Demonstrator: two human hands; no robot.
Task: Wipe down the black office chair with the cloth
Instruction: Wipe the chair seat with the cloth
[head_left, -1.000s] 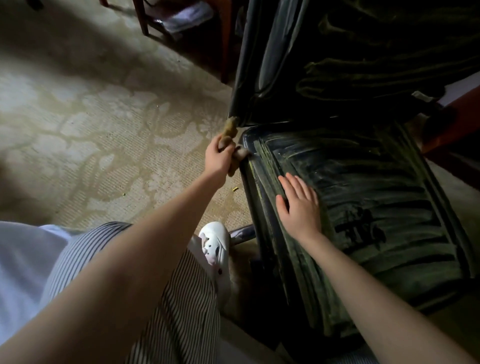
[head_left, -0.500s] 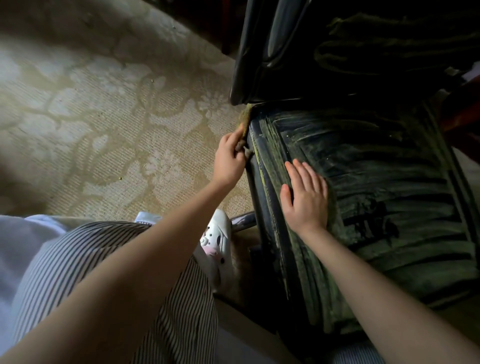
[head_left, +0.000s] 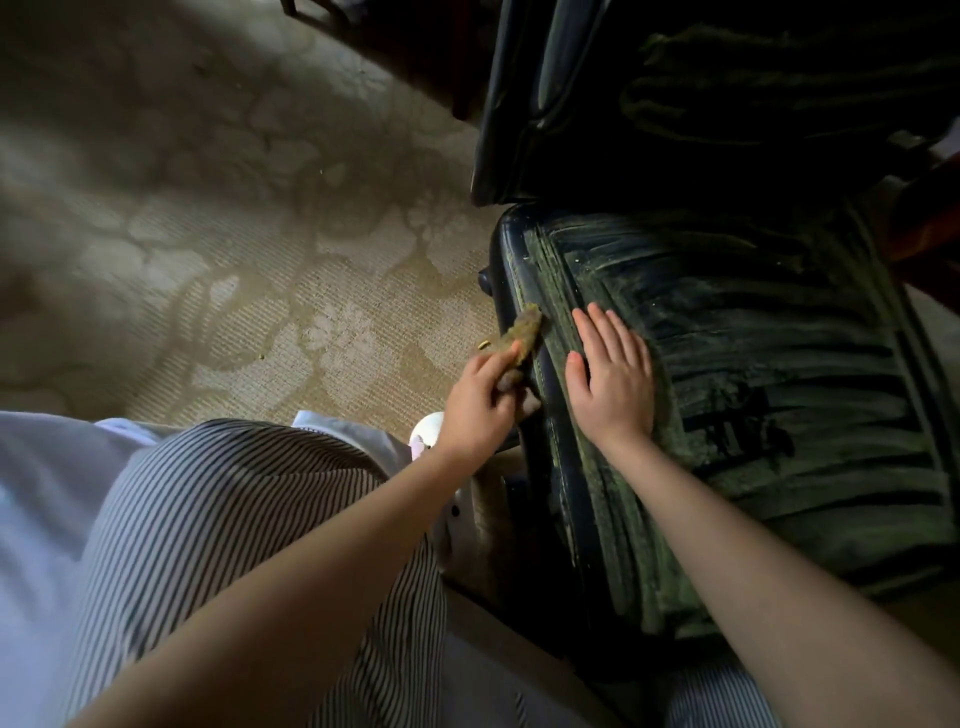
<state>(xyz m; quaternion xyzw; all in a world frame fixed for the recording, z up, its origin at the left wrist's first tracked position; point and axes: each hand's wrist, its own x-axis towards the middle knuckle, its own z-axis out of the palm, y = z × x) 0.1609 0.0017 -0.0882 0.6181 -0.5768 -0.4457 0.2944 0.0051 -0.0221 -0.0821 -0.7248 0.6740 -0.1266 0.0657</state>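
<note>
1. Head view, looking down: the black office chair (head_left: 701, 249) stands at the right of the frame on a patterned carpet (head_left: 234, 270), with its backrest (head_left: 566, 104) at the top and its seat (head_left: 779, 364) below.
2. Seat surface: covered with a greenish-grey film marked by parallel streaks. A dark smeared patch lies near the middle (lighting is dim, so finer detail cannot be told).
3. Left hand (head_left: 480, 402): placed at the seat's left edge. Fingers and thumb are curled round the lower end of the cloth (head_left: 521, 332), gripping it.
4. Cloth: a bunched, brownish-yellow wad. Its free end projects upward from the left hand and touches the rounded left edge of the seat, just beside the stitched seam.
5. Right hand (head_left: 613, 384): laid palm-down on the seat, just to the right of the cloth. Fingers are straight and close together, thumb slightly apart; the hand presses flat and holds nothing.
6. Lower left: a leg in striped trousers (head_left: 234, 545), a white garment (head_left: 36, 493) beside it, and a white shoe (head_left: 427, 428) partly hidden behind the left wrist, close to the chair's underside.
</note>
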